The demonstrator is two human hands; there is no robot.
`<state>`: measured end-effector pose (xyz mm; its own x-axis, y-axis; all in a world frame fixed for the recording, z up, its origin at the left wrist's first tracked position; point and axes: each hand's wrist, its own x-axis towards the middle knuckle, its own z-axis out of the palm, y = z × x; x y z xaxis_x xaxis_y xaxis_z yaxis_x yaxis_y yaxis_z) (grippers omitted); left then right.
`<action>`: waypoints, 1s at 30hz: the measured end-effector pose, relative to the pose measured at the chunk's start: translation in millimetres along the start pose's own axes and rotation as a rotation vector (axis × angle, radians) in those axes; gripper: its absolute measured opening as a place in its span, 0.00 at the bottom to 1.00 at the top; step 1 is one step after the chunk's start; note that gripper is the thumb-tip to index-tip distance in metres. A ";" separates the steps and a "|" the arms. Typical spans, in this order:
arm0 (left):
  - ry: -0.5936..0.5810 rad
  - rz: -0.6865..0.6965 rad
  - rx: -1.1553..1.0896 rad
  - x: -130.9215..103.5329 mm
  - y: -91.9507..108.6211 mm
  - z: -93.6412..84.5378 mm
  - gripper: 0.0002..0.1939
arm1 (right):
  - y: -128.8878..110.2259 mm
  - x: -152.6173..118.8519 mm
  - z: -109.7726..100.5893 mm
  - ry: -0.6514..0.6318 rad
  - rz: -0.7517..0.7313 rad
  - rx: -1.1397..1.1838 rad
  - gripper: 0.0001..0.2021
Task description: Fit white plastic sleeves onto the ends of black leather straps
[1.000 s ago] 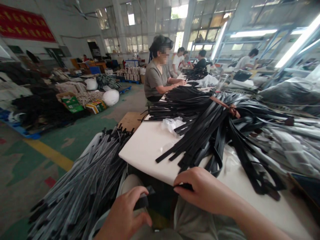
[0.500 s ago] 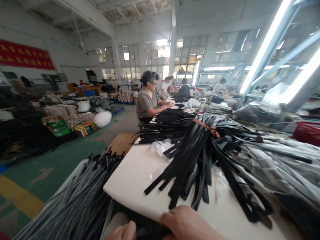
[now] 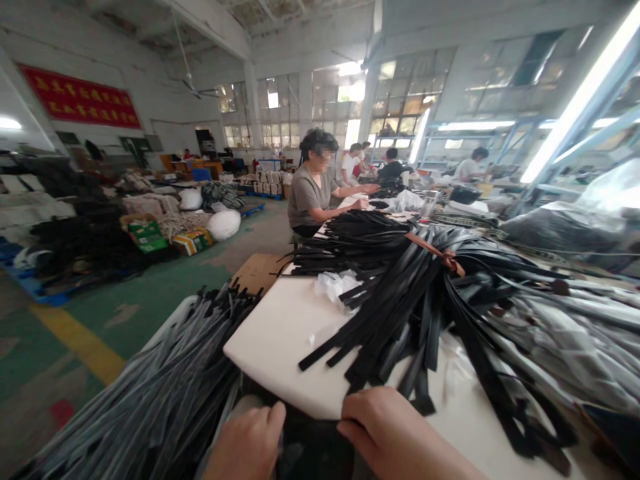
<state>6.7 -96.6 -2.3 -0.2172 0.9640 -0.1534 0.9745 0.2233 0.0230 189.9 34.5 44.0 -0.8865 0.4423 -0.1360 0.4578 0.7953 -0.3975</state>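
A dark strip (image 3: 305, 445), mostly hidden, sits just below the worktop's (image 3: 280, 347) near edge between both hands. The left hand (image 3: 247, 443) and right hand (image 3: 395, 437) curl there; whether either grip closes on it cannot be told. Black straps (image 3: 400, 313) fan across the worktop beyond.

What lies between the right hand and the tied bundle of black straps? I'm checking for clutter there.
In the head view, the bundle's loose strap ends fan across the white table almost to the right hand; nothing else intervenes.
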 end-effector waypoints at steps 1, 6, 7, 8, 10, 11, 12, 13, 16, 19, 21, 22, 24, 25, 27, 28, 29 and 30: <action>-0.020 0.003 -0.014 0.3 3.5 -5.0 0.19 | -5.2 1.0 1.1 -0.004 -0.008 0.001 0.10; -0.009 -0.045 -0.102 -1.8 2.3 -9.4 0.14 | -23.5 12.0 11.6 0.000 -0.091 0.124 0.10; 0.010 -0.067 -0.125 -5.3 -3.4 -9.0 0.12 | -21.9 13.1 9.6 0.013 -0.101 0.176 0.11; 0.029 -0.083 -0.151 -9.3 -9.7 -9.1 0.11 | -19.4 14.3 5.9 0.027 -0.108 0.228 0.11; 0.069 -0.094 -0.203 -16.4 -20.3 -11.0 0.08 | -15.9 17.6 -4.4 0.036 -0.120 0.305 0.12; 0.086 -0.087 -0.227 -18.4 -23.4 -12.7 0.07 | -16.8 20.3 -9.3 0.034 -0.131 0.322 0.12; 0.100 -0.073 -0.249 -18.8 -24.7 -14.4 0.06 | -20.1 24.1 -12.9 0.030 -0.143 0.329 0.12; 0.113 -0.055 -0.269 -17.7 -24.6 -16.1 0.06 | -25.6 28.9 -14.9 0.028 -0.157 0.330 0.12; 0.138 0.000 -0.325 -8.9 -22.0 -20.8 0.08 | -49.4 47.8 -11.2 0.033 -0.207 0.339 0.11; 0.177 -0.001 -0.347 -2.7 -30.4 -28.9 0.11 | -66.5 66.4 -4.9 0.030 -0.275 0.359 0.11; 0.207 -0.033 -0.330 -4.7 -45.0 -38.1 0.08 | -67.0 74.9 -7.0 0.018 -0.308 0.343 0.10; 0.223 -0.057 -0.316 -7.4 -53.6 -43.4 0.06 | -64.7 78.0 -10.1 0.023 -0.304 0.313 0.10; 0.250 -0.102 -0.290 -14.2 -69.0 -52.9 0.04 | -59.4 83.4 -17.4 0.039 -0.290 0.253 0.09; 0.259 -0.118 -0.278 -17.4 -74.3 -56.3 0.04 | -58.7 86.4 -20.0 0.055 -0.290 0.244 0.09; 0.260 -0.128 -0.257 -21.1 -79.1 -59.3 0.04 | -65.1 93.2 -20.3 0.086 -0.317 0.272 0.10; 0.251 -0.125 -0.246 -21.7 -79.0 -58.9 0.04 | -72.3 96.8 -17.6 0.098 -0.338 0.292 0.10; 0.240 -0.125 -0.236 -21.6 -78.2 -57.7 0.05 | -81.4 100.4 -13.4 0.111 -0.350 0.303 0.10; 0.229 -0.129 -0.225 -21.4 -77.7 -56.1 0.07 | -91.1 103.6 -8.3 0.121 -0.354 0.304 0.09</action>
<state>-67.6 -126.5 54.6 -0.3697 0.9275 0.0559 0.9070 0.3471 0.2386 57.0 11.3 73.6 -0.9618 0.2254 0.1554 0.0722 0.7563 -0.6503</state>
